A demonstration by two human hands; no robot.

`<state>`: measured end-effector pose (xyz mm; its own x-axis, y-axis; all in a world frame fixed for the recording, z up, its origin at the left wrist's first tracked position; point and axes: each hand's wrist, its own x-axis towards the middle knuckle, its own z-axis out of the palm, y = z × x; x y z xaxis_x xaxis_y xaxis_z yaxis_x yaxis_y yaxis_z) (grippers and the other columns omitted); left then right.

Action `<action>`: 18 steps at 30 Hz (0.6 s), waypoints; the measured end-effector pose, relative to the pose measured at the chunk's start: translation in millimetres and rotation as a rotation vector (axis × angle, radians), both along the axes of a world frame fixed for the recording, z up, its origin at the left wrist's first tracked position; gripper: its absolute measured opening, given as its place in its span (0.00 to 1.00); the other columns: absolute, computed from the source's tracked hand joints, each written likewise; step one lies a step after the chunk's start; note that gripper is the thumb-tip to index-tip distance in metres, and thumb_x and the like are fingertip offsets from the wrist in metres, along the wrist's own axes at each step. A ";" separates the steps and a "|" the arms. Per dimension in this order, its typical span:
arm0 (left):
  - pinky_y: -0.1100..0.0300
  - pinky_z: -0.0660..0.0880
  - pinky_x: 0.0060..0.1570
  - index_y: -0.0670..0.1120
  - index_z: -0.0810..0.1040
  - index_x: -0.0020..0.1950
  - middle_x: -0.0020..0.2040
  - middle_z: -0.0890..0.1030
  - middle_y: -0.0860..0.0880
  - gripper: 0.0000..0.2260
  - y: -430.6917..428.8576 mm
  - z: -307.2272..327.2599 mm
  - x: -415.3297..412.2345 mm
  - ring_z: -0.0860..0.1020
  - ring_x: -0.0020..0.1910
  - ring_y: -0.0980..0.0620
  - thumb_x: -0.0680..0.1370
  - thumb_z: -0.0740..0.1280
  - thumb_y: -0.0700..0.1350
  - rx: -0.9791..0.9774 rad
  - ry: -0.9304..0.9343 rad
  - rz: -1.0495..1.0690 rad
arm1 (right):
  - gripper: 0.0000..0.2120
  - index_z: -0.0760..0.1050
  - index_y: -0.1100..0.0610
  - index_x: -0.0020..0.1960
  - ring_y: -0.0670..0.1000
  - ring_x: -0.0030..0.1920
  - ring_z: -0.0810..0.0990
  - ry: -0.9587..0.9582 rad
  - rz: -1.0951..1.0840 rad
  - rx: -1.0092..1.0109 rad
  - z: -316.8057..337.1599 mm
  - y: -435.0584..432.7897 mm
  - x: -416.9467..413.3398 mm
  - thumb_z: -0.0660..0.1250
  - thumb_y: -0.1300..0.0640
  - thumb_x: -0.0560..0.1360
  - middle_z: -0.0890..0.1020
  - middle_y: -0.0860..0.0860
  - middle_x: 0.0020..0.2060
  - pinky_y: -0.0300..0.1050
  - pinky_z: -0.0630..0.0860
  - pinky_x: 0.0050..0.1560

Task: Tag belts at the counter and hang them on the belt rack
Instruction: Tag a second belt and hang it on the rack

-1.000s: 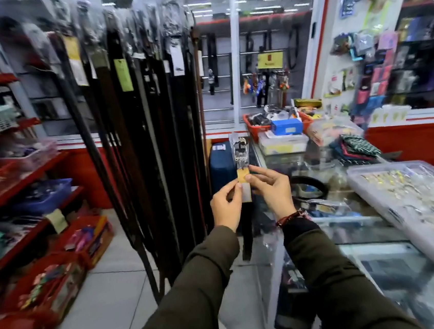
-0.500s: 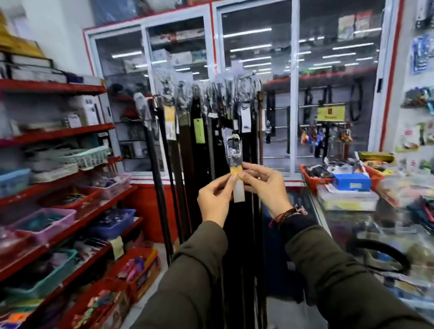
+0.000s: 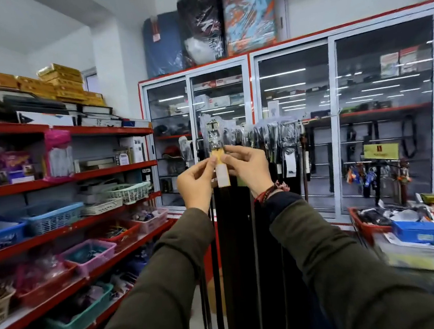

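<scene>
We find the belt [image 3: 212, 138], pinched at its tag [image 3: 222, 175] by our left hand [image 3: 195, 184] and right hand [image 3: 248, 171], now raised from counter level to just before the belt rack [image 3: 273, 129], so hanging appears imminent.

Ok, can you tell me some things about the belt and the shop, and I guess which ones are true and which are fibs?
1. Both hands are pinching the belt near its buckle. True: the left hand and right hand hold the belt just below the buckle.
2. A white tag hangs from the belt. True: the tag sits between the hands.
3. The belt is bright red. False: it is dark.
4. The shelves on the left are empty. False: the shelves hold baskets and boxes.
5. The person has bare arms. False: dark green sleeves cover them.
</scene>
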<state>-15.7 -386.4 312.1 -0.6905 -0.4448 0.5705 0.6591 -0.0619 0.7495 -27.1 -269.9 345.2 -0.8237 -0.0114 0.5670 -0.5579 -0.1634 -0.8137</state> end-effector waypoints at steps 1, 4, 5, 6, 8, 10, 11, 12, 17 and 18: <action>0.62 0.82 0.36 0.43 0.86 0.51 0.43 0.87 0.47 0.06 -5.1 6.8 -2.9 0.86 0.40 0.53 0.77 0.74 0.44 -0.003 -0.001 0.002 | 0.16 0.80 0.66 0.62 0.48 0.39 0.86 0.001 -0.006 0.009 6.3 -5.1 -3.7 0.71 0.68 0.75 0.86 0.56 0.43 0.39 0.84 0.41; 0.62 0.82 0.34 0.42 0.86 0.52 0.42 0.87 0.46 0.07 -16.8 22.3 -12.2 0.86 0.40 0.50 0.77 0.74 0.44 -0.027 -0.030 0.015 | 0.16 0.80 0.67 0.62 0.61 0.52 0.86 -0.034 -0.007 0.003 19.2 -16.7 -14.7 0.71 0.68 0.75 0.85 0.65 0.53 0.55 0.83 0.55; 0.61 0.82 0.35 0.41 0.86 0.52 0.43 0.87 0.44 0.08 -19.4 25.5 -15.4 0.86 0.41 0.48 0.77 0.74 0.44 -0.040 -0.048 0.025 | 0.16 0.80 0.67 0.62 0.63 0.54 0.85 -0.055 -0.003 -0.003 21.6 -19.1 -18.1 0.71 0.69 0.75 0.85 0.66 0.54 0.57 0.82 0.56; 0.60 0.82 0.36 0.41 0.86 0.53 0.45 0.87 0.41 0.09 -22.0 27.9 -18.8 0.86 0.42 0.46 0.77 0.74 0.45 -0.047 -0.068 0.032 | 0.15 0.80 0.68 0.61 0.64 0.55 0.85 -0.076 0.003 -0.012 23.0 -21.5 -21.4 0.71 0.69 0.75 0.84 0.67 0.54 0.56 0.82 0.56; 0.60 0.82 0.34 0.40 0.86 0.54 0.48 0.87 0.39 0.10 -26.1 29.0 -25.7 0.86 0.43 0.45 0.77 0.74 0.44 -0.039 -0.102 0.020 | 0.14 0.79 0.69 0.61 0.62 0.53 0.86 -0.105 0.013 -0.022 22.8 -24.3 -25.8 0.70 0.69 0.75 0.84 0.67 0.55 0.52 0.84 0.51; 0.62 0.82 0.34 0.40 0.86 0.53 0.50 0.87 0.38 0.10 -28.6 26.7 -32.8 0.86 0.45 0.45 0.76 0.75 0.44 -0.025 -0.129 -0.013 | 0.14 0.79 0.69 0.60 0.58 0.47 0.85 -0.107 0.021 -0.024 19.8 -25.5 -30.8 0.70 0.70 0.75 0.84 0.67 0.54 0.43 0.85 0.42; 0.60 0.83 0.37 0.39 0.86 0.54 0.51 0.87 0.38 0.10 -29.0 24.5 -36.3 0.86 0.47 0.44 0.76 0.75 0.44 -0.024 -0.143 -0.021 | 0.14 0.79 0.69 0.60 0.57 0.45 0.84 -0.111 0.016 -0.020 17.4 -25.8 -33.5 0.70 0.69 0.76 0.84 0.67 0.54 0.40 0.84 0.38; 0.57 0.83 0.41 0.39 0.85 0.54 0.51 0.87 0.37 0.11 -28.8 22.3 -39.6 0.86 0.49 0.42 0.77 0.74 0.44 -0.025 -0.156 -0.022 | 0.14 0.79 0.69 0.61 0.56 0.44 0.84 -0.115 0.014 -0.019 14.6 -26.0 -36.5 0.70 0.69 0.76 0.84 0.67 0.54 0.38 0.84 0.37; 0.44 0.83 0.56 0.39 0.85 0.58 0.53 0.87 0.39 0.13 -24.1 9.7 -51.7 0.85 0.55 0.40 0.78 0.73 0.45 -0.086 -0.157 0.058 | 0.14 0.81 0.63 0.62 0.58 0.52 0.86 -0.043 -0.149 0.086 -1.6 -27.7 -55.7 0.69 0.65 0.76 0.86 0.62 0.53 0.53 0.84 0.53; 0.47 0.82 0.58 0.40 0.84 0.61 0.55 0.86 0.40 0.13 -22.2 4.8 -52.6 0.84 0.57 0.42 0.79 0.71 0.45 -0.157 -0.145 0.119 | 0.14 0.81 0.60 0.62 0.56 0.53 0.86 0.019 -0.243 0.158 -7.1 -27.3 -58.3 0.68 0.63 0.77 0.87 0.59 0.52 0.53 0.83 0.56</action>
